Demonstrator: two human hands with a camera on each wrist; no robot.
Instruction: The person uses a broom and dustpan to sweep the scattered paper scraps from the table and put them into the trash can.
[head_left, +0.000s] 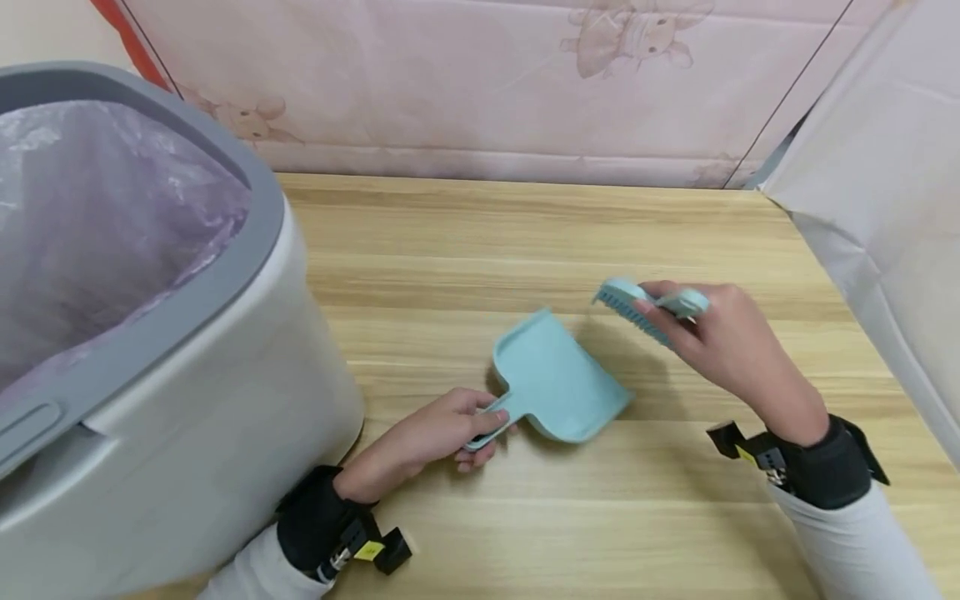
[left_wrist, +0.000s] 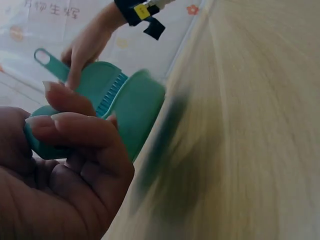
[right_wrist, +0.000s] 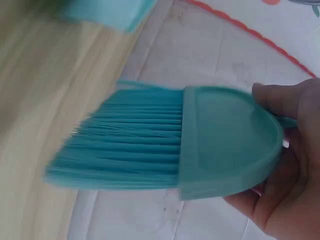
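Low down, left hand (head_left: 442,429) fingers grip the dustpan (head_left: 558,383) handle; right hand (head_left: 720,337) fingers clasp the brush (head_left: 637,304).

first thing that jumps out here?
The matching teal set mid-table: the left hand grips the dustpan by its handle, pan flat on the wooden table, while the right hand holds the brush just beyond it. At far left looms a large grey bin lined with a purple bag.

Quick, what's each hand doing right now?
Left hand: grips the handle of the flat teal plastic dustpan.
Right hand: holds the small teal plastic brush.
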